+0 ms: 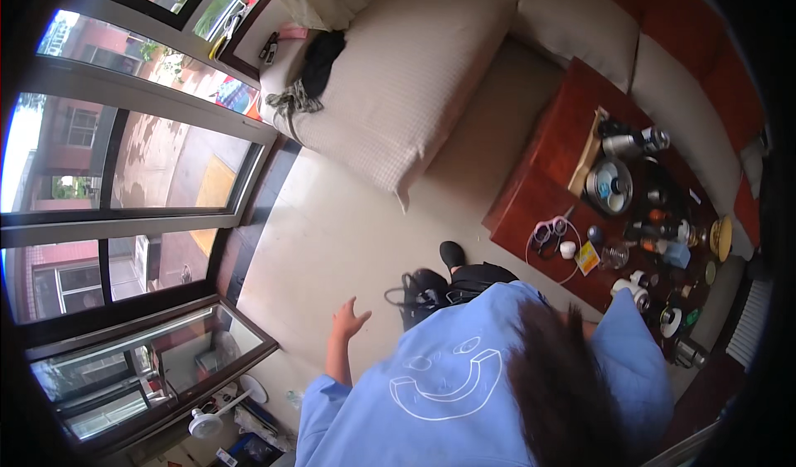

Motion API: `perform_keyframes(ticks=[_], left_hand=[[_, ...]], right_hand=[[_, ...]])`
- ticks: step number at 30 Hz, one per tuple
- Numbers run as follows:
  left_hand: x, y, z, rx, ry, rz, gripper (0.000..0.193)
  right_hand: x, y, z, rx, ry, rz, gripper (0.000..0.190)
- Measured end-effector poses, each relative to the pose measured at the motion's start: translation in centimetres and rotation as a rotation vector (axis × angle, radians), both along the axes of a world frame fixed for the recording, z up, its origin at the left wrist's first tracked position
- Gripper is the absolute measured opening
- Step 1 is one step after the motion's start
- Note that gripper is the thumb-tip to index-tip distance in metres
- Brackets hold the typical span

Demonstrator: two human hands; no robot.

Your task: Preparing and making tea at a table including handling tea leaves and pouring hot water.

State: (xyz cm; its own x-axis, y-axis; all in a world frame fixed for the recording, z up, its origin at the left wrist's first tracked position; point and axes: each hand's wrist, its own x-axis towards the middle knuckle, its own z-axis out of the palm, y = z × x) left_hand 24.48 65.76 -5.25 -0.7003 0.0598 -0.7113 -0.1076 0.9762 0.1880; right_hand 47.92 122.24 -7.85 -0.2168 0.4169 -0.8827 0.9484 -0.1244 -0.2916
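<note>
My left hand (351, 318) is held out over the pale floor (311, 237), fingers apart and holding nothing. A black strapped item, perhaps a bag (424, 290), lies to its right, beside dark trousers and a black shoe (453, 254). Only a bit of my right forearm (578, 323) shows between the blue shirt (448, 367) and its sleeve, with dark hair hanging nearby; my right hand is out of sight. The red-brown wooden table (535, 200) on that side bears pink-handled scissors or a similar item (550, 228), a white cable, a yellow packet (587, 257) and a small white jar (567, 249).
A sofa with a beige cover (398, 88) stands ahead, with dark clothing (323, 63) on it. Further cushions (578, 26) lie behind the table. The table also holds a metal bowl (609, 186), flasks and cups. Glass doors (174, 156) and a white lamp (206, 423) are at left.
</note>
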Motion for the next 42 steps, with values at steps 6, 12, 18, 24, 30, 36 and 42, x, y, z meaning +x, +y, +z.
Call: perform_keyframes(ticks=[6,12,18,24,30,36,42], left_hand=[[-9.0,-0.2,-4.5,0.394,-0.084,0.292,0.05],[-28.0,11.7,-7.5,0.517,-0.033,-0.33,0.042],[-46.7,33.1,-3.5,0.659,0.07,-0.642,0.039],[-54.6,50.7,-3.6,0.567,0.044,-0.818,0.04],[-59.0,64.2,-4.1,0.51,-0.423,-1.0,0.039],[-64.9,81.6,-4.7,0.085,-0.422,-1.307,0.043],[-65.6,103.7,-5.9,0.127,-0.158,-1.645,0.042]], right_hand=[[-7.6,-1.7,0.9,-0.026,0.014,-0.119,0.036],[-11.4,-5.3,0.3,-0.069,0.029,-0.308,0.037],[-13.4,-6.5,0.2,-0.091,0.0,-0.601,0.037],[-17.8,-3.2,0.0,-0.117,0.016,-0.898,0.038],[-22.9,2.3,1.9,-0.104,0.066,-1.167,0.038],[-29.5,5.5,1.1,-0.17,0.083,-1.407,0.039],[-37.6,11.3,0.2,-0.256,0.124,-1.632,0.039]])
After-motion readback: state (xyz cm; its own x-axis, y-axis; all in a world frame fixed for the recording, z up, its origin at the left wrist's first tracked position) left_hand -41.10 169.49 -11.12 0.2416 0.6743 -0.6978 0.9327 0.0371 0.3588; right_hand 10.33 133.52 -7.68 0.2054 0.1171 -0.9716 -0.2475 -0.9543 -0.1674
